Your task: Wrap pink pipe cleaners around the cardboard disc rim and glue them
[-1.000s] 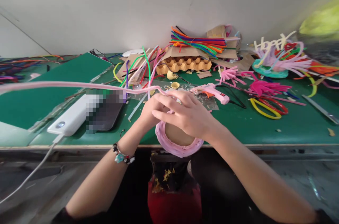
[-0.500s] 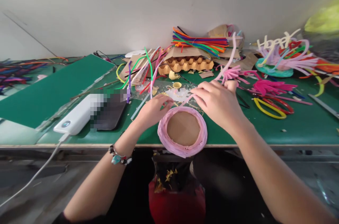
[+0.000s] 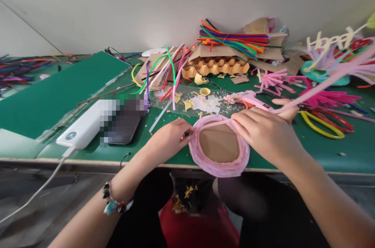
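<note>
A round cardboard piece with a thick rim wrapped in pink pipe cleaner sits at the table's front edge, partly overhanging it. One pink pipe cleaner runs across the top of the rim and out to the upper right. My left hand pinches its near end against the rim's left side; the fingertips are partly hidden. My right hand is closed round the same strand and holds it taut at the rim's right side. Behind that hand lies a pink glue gun.
A white power bank with a cable and a dark phone lie at left. Behind are an egg carton, bundled pipe cleaners and scraps. Scissors with yellow and red handles and bright pink pipe cleaners lie at right.
The pink strand has come down from above the rim to lie across its top edge. My right hand has moved right and down, my left hand to the rim's edge. The view has shifted.
</note>
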`<state>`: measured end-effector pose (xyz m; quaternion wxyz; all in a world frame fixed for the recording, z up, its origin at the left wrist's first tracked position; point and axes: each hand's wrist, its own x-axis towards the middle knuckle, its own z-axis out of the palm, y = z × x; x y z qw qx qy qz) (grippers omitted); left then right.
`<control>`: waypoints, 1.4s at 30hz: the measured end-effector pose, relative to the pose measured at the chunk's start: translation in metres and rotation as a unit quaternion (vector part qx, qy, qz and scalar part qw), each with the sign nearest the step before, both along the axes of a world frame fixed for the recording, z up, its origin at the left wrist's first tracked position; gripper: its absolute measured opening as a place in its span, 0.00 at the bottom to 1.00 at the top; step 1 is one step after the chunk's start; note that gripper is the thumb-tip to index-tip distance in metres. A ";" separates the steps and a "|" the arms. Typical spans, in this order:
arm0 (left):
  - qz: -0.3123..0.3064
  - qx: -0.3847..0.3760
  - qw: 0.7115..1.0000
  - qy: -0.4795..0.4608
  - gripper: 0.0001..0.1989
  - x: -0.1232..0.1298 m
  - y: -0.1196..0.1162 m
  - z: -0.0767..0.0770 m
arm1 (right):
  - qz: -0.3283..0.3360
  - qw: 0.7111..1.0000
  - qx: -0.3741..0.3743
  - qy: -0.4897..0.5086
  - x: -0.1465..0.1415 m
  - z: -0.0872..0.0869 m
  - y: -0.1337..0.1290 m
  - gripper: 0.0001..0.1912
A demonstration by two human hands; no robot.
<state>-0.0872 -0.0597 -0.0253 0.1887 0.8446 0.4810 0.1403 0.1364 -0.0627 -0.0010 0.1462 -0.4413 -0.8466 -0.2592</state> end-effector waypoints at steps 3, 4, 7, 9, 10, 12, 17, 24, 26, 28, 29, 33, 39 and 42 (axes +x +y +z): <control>-0.017 -0.005 1.000 0.017 0.06 0.000 -0.007 -0.001 | -0.004 0.999 -0.032 0.011 0.002 -0.004 0.000 0.13; -0.022 0.003 1.000 0.022 0.07 0.001 -0.010 -0.002 | 0.004 0.999 -0.031 0.017 0.003 -0.005 0.000 0.12; -0.045 0.042 0.998 0.031 0.08 0.000 -0.014 -0.003 | 0.035 0.999 -0.011 0.036 0.003 -0.009 0.004 0.12; -0.069 0.057 0.995 0.032 0.07 0.000 -0.017 -0.004 | 0.047 0.998 0.008 0.042 0.002 -0.010 0.007 0.11; -0.081 0.058 0.994 0.034 0.07 0.001 -0.018 -0.004 | 0.050 0.998 0.011 0.044 0.002 -0.011 0.008 0.10; -0.105 0.056 0.992 0.037 0.06 0.002 -0.020 -0.004 | 0.058 0.997 -0.002 0.049 0.000 -0.012 0.009 0.09; -0.149 0.046 0.987 0.029 0.07 0.006 -0.022 -0.003 | 0.093 0.991 -0.065 0.072 -0.003 -0.014 0.010 0.09; -0.163 0.105 0.981 0.009 0.08 0.003 -0.015 -0.009 | 0.089 0.992 -0.052 0.067 -0.012 -0.017 0.010 0.12; -0.158 0.122 0.980 0.012 0.08 0.002 -0.014 -0.011 | 0.086 0.992 -0.061 0.070 -0.015 -0.018 0.010 0.12; -0.159 0.126 0.979 0.022 0.09 0.002 -0.013 -0.012 | 0.085 0.991 -0.071 0.070 -0.017 -0.018 0.011 0.12; -0.161 0.123 0.979 0.029 0.09 0.002 -0.013 -0.012 | 0.085 0.991 -0.074 0.068 -0.017 -0.019 0.011 0.12; -0.170 0.129 0.976 0.045 0.10 0.001 -0.012 -0.011 | 0.097 0.989 -0.094 0.068 -0.017 -0.020 0.011 0.12; -0.182 0.147 0.970 0.058 0.12 0.002 -0.011 -0.011 | 0.106 0.981 -0.140 0.080 -0.011 -0.019 0.014 0.11; -0.191 0.161 0.967 0.057 0.13 0.002 -0.009 -0.012 | 0.114 0.977 -0.160 0.085 -0.008 -0.018 0.015 0.11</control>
